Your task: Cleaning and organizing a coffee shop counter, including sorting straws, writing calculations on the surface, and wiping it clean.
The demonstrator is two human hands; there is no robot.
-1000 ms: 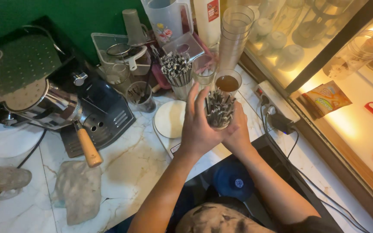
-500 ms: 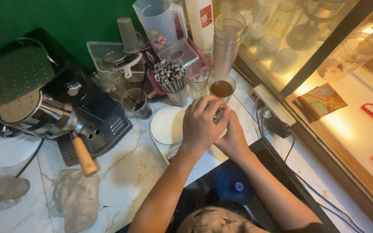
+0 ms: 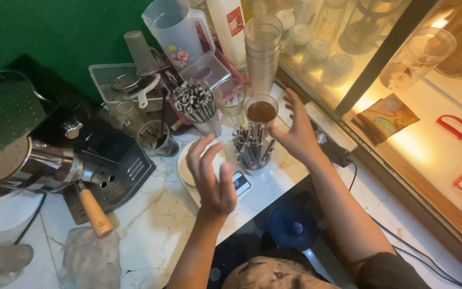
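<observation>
Your left hand (image 3: 211, 174) and right hand (image 3: 295, 131) hover spread, empty, flanking a clear cup of dark, glossy wrapped straws (image 3: 252, 150) standing upright on the veined marble counter (image 3: 151, 214).

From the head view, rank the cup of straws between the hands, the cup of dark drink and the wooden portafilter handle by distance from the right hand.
1. Cup of dark drink, just left of the right hand.
2. Cup of straws, lower left.
3. Wooden portafilter handle, far left.

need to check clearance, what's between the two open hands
In the head view, a cup of wrapped straws stands on the counter between the left hand and right hand, touching neither.
</observation>
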